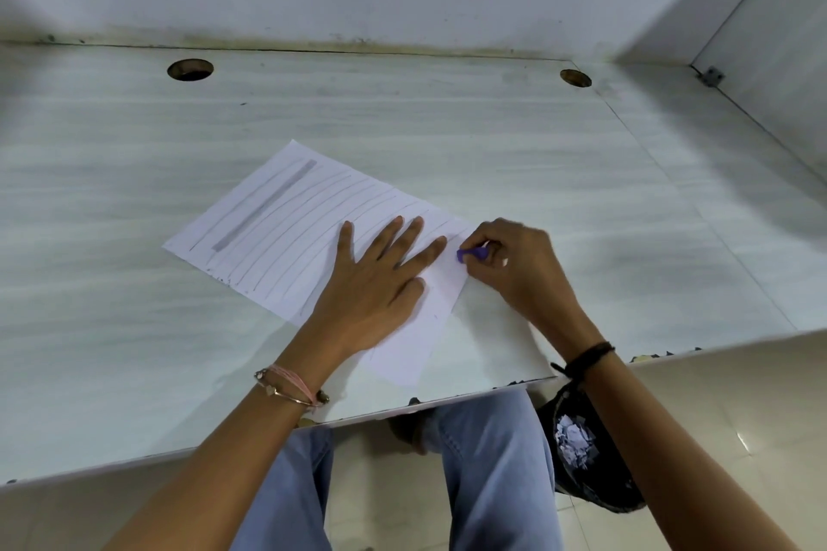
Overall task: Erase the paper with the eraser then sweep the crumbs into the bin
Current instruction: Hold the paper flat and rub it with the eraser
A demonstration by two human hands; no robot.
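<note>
A white sheet of paper with several pencil lines and one thick grey bar lies at an angle on the pale desk. My left hand lies flat on the sheet's near right part, fingers spread. My right hand pinches a small purple eraser and holds its tip on the paper's right edge, just past my left fingertips. A black bin with white paper scraps stands on the floor under the desk's front edge, to the right of my knees.
Two round cable holes, one at the left and one at the right, sit near the back of the desk by the wall. A side panel closes the right. My legs in blue jeans are below the front edge.
</note>
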